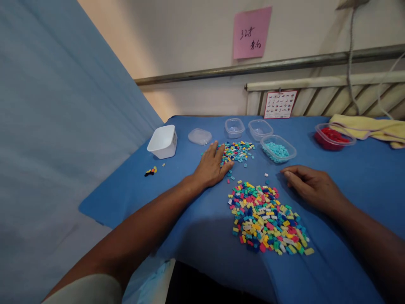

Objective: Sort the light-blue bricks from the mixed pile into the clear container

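Observation:
My left hand (211,166) lies open with fingers spread at the left side of a small pile of mixed toy building bricks (240,147), covering some of them. To the right, my right hand (311,188) rests on its side on the blue cloth, thumb and forefinger together and the other fingers curled; anything inside is hidden. A larger pile of multicoloured bricks (265,217) spreads between my forearms. Just beyond my right hand stands a clear tub (293,153) of light-blue bricks (276,150). A few loose bricks, one white (266,175), lie between the piles.
Two clear tubs (234,128) (260,129) and a clear lid (200,136) sit at the back. A white box (163,142) stands left, near a few black, orange and yellow bricks (151,171). Right are a tub of red pieces (334,138) and a yellow cloth (363,125).

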Motion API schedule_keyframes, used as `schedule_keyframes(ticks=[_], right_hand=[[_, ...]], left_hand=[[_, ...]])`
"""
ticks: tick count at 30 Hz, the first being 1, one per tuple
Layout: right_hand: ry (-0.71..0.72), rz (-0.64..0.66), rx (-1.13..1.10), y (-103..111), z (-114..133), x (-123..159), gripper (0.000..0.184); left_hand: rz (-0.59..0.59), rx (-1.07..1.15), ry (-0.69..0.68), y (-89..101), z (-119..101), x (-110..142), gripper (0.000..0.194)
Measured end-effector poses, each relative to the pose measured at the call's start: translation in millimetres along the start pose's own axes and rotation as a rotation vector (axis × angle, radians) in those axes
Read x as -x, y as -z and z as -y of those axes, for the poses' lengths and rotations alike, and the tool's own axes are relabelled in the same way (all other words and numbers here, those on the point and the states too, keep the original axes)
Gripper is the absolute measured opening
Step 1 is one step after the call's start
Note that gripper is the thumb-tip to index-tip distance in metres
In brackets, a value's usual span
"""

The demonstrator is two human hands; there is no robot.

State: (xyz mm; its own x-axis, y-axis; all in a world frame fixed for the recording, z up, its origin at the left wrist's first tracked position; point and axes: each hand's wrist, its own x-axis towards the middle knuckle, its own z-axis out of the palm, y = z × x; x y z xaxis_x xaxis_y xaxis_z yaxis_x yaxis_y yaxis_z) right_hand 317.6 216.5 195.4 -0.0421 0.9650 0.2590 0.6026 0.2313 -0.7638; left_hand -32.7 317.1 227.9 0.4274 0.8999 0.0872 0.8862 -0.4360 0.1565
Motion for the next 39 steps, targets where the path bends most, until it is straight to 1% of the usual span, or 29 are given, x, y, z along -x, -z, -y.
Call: schedule_keyframes(ticks=[3,7,9,11,13,14,15,16,18,19,21,24,27,31,35,37,39], right_hand=[[0.002,0.002,-0.007,-1,-1,-1,0.039],[0.017,0.018,-0.003,-1,-4,-4,0.038],[0.015,0.024,-0.01,-1,-6,-4,0.039],[0.008,0.02,-0.022,-1,-8,-4,0.039],[0.001,0.016,-0.037,-1,-8,-4,0.039],[-0.002,0.02,-0.042,-2,-8,-4,0.039],[-0.004,0.025,-0.044,-2,-8,-4,0.039],[-0.008,0.031,-0.043,-2,-8,-4,0.039],[-0.011,0.043,-0.034,-3,-8,-4,0.039],[-0.011,0.045,-0.03,-3,-8,-4,0.039],[-0.011,0.052,-0.024,-3,-9,-4,0.039],[0.0,0.05,-0.022,-3,-9,-4,0.039],[0.013,0.038,-0.015,-3,-8,-5,0.039],[0.007,0.043,-0.01,-3,-7,-5,0.038],[0.013,0.056,-0.015,-3,-7,-5,0.037],[0.018,0.052,-0.019,-3,-7,-5,0.037],[0.019,0.047,-0.021,-3,-6,-5,0.037]], left_hand=[[-0.044,-0.053,-0.03,-2.3,-16,-20,0.08],[-0.088,-0.095,-0.052,-11.0,-34,-44,0.065],[-0.105,-0.058,-0.066,-10.3,-35,-54,0.058],[-0.156,0.022,-0.12,-1.0,-32,-57,0.052],[-0.168,0.123,-0.182,16.9,-26,-53,0.042],[-0.129,0.169,-0.21,27.6,-23,-47,0.036],[-0.044,0.209,-0.213,38.3,-21,-39,0.031],[0.065,0.228,-0.227,47.8,-20,-31,0.027],[0.231,0.216,-0.327,60.4,-22,-12,0.017],[0.288,0.198,-0.369,62.7,-24,-4,0.016],[0.343,0.143,-0.416,60.7,-30,7,0.02],[0.339,0.061,-0.418,51.9,-38,11,0.017],[0.341,-0.011,-0.364,49.2,-42,10,0.016],[0.336,-0.097,-0.286,55.2,-47,14,0.013],[0.363,-0.059,-0.247,62.8,-53,15,0.01],[0.328,-0.014,-0.243,64.5,-55,9,0.007],[0.243,0.021,-0.235,63.4,-55,-1,0.006]])
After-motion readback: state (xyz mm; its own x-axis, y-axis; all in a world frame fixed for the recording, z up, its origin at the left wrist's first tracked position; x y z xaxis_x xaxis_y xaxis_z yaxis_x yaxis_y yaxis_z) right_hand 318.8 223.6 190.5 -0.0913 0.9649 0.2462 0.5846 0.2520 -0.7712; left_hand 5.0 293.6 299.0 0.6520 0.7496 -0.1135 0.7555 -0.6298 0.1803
